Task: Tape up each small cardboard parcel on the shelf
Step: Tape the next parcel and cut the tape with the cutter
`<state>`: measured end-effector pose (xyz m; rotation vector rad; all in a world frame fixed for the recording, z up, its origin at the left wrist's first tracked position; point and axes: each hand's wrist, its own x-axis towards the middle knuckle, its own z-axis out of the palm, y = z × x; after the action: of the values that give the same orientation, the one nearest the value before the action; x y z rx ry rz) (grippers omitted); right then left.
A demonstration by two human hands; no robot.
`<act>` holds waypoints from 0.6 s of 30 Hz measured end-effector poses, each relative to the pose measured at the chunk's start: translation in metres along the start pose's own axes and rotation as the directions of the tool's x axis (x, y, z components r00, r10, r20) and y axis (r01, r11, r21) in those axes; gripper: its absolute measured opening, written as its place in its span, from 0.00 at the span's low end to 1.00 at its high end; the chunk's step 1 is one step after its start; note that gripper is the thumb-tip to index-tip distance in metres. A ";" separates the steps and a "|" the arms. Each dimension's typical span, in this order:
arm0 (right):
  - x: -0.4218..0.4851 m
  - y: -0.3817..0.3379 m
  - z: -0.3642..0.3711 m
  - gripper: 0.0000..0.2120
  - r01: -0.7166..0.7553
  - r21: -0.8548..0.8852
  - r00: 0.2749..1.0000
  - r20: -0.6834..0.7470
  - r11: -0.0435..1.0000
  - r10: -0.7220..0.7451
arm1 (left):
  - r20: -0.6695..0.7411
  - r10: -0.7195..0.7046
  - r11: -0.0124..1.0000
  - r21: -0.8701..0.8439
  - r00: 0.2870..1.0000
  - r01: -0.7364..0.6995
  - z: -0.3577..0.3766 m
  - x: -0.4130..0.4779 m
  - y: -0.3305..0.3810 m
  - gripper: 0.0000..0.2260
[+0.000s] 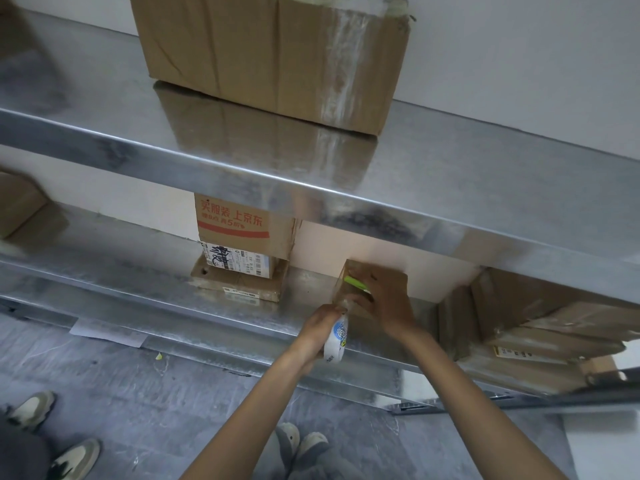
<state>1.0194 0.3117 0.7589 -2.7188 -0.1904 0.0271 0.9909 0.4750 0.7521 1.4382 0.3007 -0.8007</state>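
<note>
Small cardboard parcel (394,276) is sitting on the lower metal shelf (156,258), back near the pale wall, and from the head camera both hands are on it. The right hand (384,299) is resting on top, fingers curling over the parcel and thumb pressing its near face, so it is gripping the box. A lime-green tool (355,283) is poking out from under those fingers, and I cannot tell whether it is being pinched or only pinned there. The left hand (318,327) is sitting just below at the shelf's front lip, fingers wrapping round a tape roll (336,337) with a blue-and-white label. The top of the roll is touching the parcel's lower near edge.

Off to the left on the same shelf, a red-lettered box (235,223) is standing on a flatter box (239,284). To the right, a stack of cartons (540,317) is leaning against the wall. Up on the upper shelf (104,109) a big taped carton (270,57) is mirroring itself in the steel. Down on the grey floor (173,393), the wearer's shoes (301,441) are pointing at the shelf, and a second pair of shoes (31,408) is standing at the far left.
</note>
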 end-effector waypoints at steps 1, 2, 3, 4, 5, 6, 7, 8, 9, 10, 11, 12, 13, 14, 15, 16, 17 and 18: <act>0.001 0.002 -0.005 0.20 0.024 0.067 1.000 0.002 0.997 -0.024 | -0.004 -0.007 1.000 -0.019 1.000 0.007 0.001 0.000 -0.001 0.08; 0.001 0.002 -0.012 0.18 0.029 0.113 0.999 -0.020 0.993 -0.027 | -0.011 -0.017 0.999 -0.032 1.000 0.016 0.002 0.000 -0.002 0.08; 0.000 0.001 -0.018 0.14 0.031 0.138 0.997 -0.078 0.990 -0.020 | -0.019 -0.021 0.999 -0.040 1.000 0.020 0.003 0.000 -0.002 0.08; -0.001 -0.001 -0.024 0.09 0.003 0.143 0.988 -0.154 0.990 0.019 | -0.025 -0.020 0.999 -0.048 0.999 0.019 0.003 0.000 -0.002 0.08; -0.004 -0.004 -0.029 0.05 -0.023 0.173 0.973 -0.224 0.985 0.062 | -0.028 -0.021 0.998 -0.058 0.999 0.019 0.003 0.000 -0.001 0.09; -0.006 -0.011 -0.034 0.10 -0.071 0.219 0.950 -0.282 0.973 0.132 | -0.030 -0.026 0.998 -0.065 0.999 0.024 0.003 0.000 0.000 0.09; -0.009 -0.017 -0.038 0.14 -0.103 0.271 0.931 -0.312 0.957 0.189 | -0.032 -0.035 0.997 -0.071 0.999 0.032 0.004 0.000 0.000 0.10; -0.011 -0.022 -0.040 0.14 -0.166 0.266 0.913 -0.322 0.950 0.249 | -0.034 -0.043 0.997 -0.073 0.999 0.040 0.004 0.000 0.001 0.10; -0.014 -0.025 -0.040 0.15 -0.240 0.180 0.894 -0.342 0.954 0.290 | -0.037 -0.047 0.996 -0.073 0.998 0.044 0.004 0.000 0.001 0.10; -0.017 -0.029 -0.041 0.18 -0.308 0.075 0.884 -0.346 0.948 0.315 | -0.040 -0.051 0.996 -0.073 0.998 0.048 0.004 0.000 0.001 0.11; -0.019 -0.030 -0.038 0.21 -0.332 0.045 0.880 -0.345 0.942 0.326 | -0.042 -0.054 0.996 -0.071 0.998 0.051 0.004 0.001 0.001 0.11; -0.021 -0.033 -0.036 0.22 -0.323 0.091 0.885 -0.323 0.942 0.335 | -0.045 -0.057 0.996 -0.073 0.997 0.054 0.004 0.000 0.001 0.12; -0.024 -0.037 -0.035 0.23 -0.289 0.200 0.891 -0.301 0.936 0.340 | -0.047 -0.059 0.995 -0.078 0.997 0.055 0.004 0.000 0.000 0.12; -0.026 -0.040 -0.031 0.23 -0.267 0.311 0.889 -0.285 0.912 0.358 | -0.048 -0.060 0.995 -0.085 0.997 0.056 0.004 0.000 0.000 0.13; -0.029 -0.042 -0.026 0.22 -0.241 0.393 0.886 -0.284 0.887 0.367 | -0.049 -0.058 0.994 -0.091 0.997 0.054 0.003 -0.001 0.000 0.13; -0.032 -0.045 -0.022 0.19 -0.210 0.449 0.888 -0.284 0.868 0.362 | -0.050 -0.055 0.994 -0.096 0.997 0.050 0.003 -0.001 -0.001 0.13; -0.035 -0.048 -0.019 0.14 -0.187 0.478 0.893 -0.282 0.858 0.351 | -0.050 -0.052 0.994 -0.100 0.997 0.047 0.003 -0.001 -0.001 0.13; -0.036 -0.049 -0.015 0.10 -0.179 0.496 0.893 -0.282 0.850 0.352 | -0.049 -0.051 0.993 -0.105 0.997 0.046 0.004 -0.001 -0.001 0.13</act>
<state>0.9785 0.3449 0.7917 -2.2002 0.2810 -0.3122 0.9888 0.4718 0.7527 1.3598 0.4123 -0.7769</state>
